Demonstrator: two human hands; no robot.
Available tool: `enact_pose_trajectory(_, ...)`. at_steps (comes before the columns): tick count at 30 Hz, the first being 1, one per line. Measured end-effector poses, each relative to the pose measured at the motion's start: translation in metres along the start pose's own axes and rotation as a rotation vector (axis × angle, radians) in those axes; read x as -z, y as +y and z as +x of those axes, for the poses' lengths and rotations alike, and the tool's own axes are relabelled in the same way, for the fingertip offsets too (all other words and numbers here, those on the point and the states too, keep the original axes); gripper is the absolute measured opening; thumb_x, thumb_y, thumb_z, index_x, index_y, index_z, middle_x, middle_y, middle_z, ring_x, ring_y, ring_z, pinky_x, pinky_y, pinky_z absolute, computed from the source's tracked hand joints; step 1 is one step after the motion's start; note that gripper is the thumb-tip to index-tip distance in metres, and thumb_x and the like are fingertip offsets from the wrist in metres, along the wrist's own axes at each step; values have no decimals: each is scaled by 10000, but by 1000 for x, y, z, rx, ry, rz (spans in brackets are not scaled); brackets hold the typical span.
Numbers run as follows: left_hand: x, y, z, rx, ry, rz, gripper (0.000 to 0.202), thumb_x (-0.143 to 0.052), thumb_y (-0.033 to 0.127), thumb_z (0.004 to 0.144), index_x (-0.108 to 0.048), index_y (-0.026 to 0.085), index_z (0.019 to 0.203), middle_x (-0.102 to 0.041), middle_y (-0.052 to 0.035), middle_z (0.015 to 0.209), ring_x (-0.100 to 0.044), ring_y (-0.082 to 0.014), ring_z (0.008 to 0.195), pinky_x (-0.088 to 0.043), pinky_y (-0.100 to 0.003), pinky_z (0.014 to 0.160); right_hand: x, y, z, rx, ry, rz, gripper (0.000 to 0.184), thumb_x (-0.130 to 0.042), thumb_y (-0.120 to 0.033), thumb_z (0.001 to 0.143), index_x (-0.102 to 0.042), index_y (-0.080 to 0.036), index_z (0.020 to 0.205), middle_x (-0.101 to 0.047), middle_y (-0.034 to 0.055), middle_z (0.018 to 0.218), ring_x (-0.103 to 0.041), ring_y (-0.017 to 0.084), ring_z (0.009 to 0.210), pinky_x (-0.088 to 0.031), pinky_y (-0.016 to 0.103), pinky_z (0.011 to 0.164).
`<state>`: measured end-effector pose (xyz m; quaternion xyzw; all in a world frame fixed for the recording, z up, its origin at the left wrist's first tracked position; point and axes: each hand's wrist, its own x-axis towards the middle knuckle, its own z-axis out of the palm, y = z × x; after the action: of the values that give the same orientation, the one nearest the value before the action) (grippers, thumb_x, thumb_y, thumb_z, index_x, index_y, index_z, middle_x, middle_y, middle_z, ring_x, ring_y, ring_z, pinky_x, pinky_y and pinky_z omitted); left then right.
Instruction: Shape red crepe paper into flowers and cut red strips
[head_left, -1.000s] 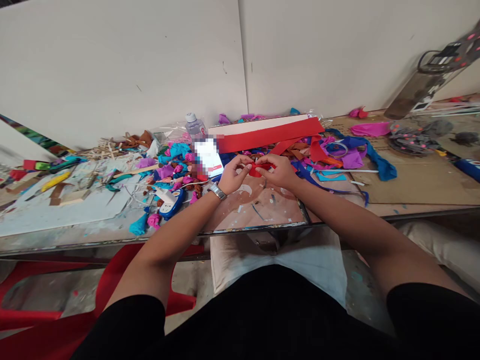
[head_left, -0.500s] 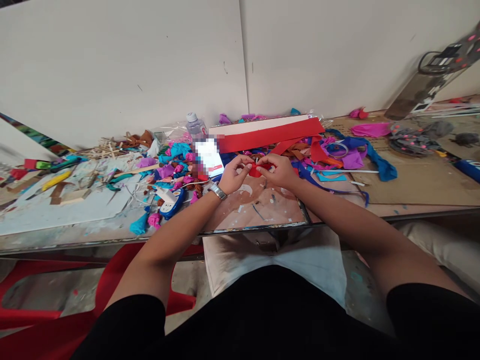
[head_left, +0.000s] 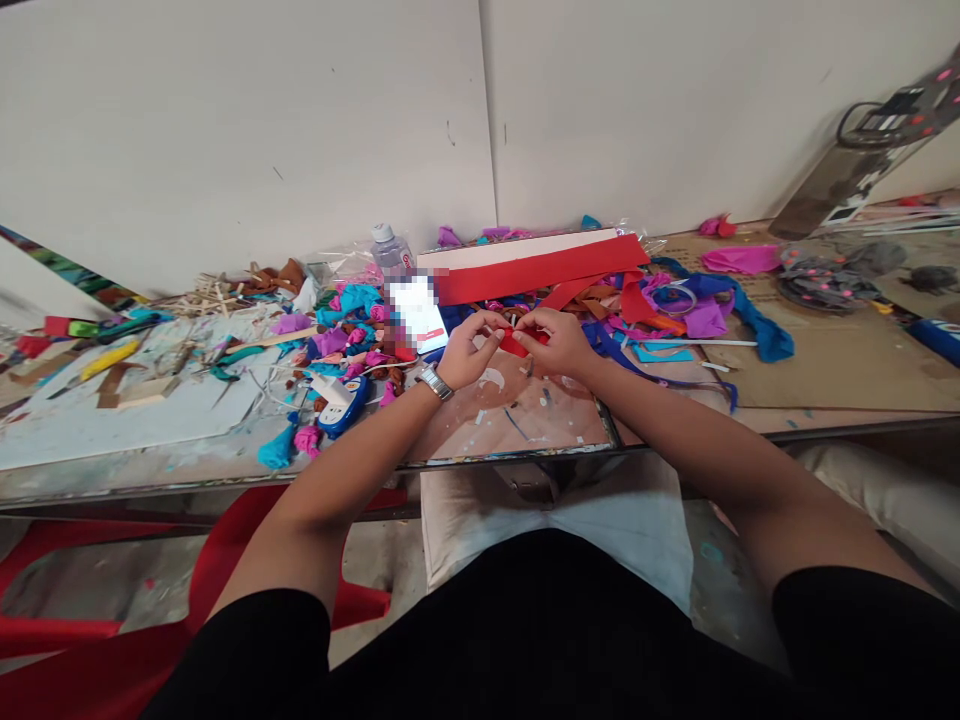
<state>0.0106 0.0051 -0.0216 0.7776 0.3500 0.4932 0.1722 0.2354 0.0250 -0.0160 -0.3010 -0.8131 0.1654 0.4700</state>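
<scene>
Both hands meet over the table's near middle, pinching one small piece of red crepe paper point(head_left: 514, 343) between them. My left hand point(head_left: 471, 350), with a metal watch point(head_left: 436, 382) on its wrist, grips the paper's left side between thumb and fingers. On the other side, my right hand point(head_left: 556, 340) pinches it with thumb and forefinger; part of the paper is hidden behind the fingers. Just beyond them lies a long red paper strip point(head_left: 540, 268) beside a pale one. A lit phone point(head_left: 420, 318) leans close to my left hand.
Crumpled coloured paper point(head_left: 352, 325) is heaped left of the phone, near a blue-and-white power socket point(head_left: 343, 408). Behind stands a clear bottle point(head_left: 391, 250). At right are a tape roll point(head_left: 673, 300), cardboard point(head_left: 847, 365) and a large tilted bottle point(head_left: 829, 185). A red chair point(head_left: 225, 560) stands below left.
The red paper between my fingers has shifted shape slightly, with more of it showing below the right fingers. Both hands stay nearly in place.
</scene>
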Motion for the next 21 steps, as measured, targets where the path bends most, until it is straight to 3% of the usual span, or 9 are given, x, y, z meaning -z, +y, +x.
enact_pose_trajectory(9,-1,-2,0,19,-23,-42,389,-621,585,1033,-700,216,1128,-737,-73,1122,-686,-196,988,-548,-345,889,-1,3,-1,13,8,19,296,-686,-493,955,-771,-211,983,-816,82,974,-737,252,874,-548,369,795)
enact_pose_trajectory(16,-2,-2,1,80,26,-112,412,-612,607,1032,-677,213,1134,-728,-84,1119,-686,-199,991,-552,-340,877,2,-3,0,56,27,58,306,-675,-491,965,-762,-220,1078,-819,80,1056,-743,244,895,-564,369,815)
enact_pose_trajectory(21,-2,-3,0,99,6,-107,451,-618,633,1020,-674,204,1148,-729,-83,1127,-680,-193,962,-541,-328,839,1,3,0,80,1,-24,296,-682,-501,961,-776,-231,1038,-824,66,985,-739,246,866,-540,389,843)
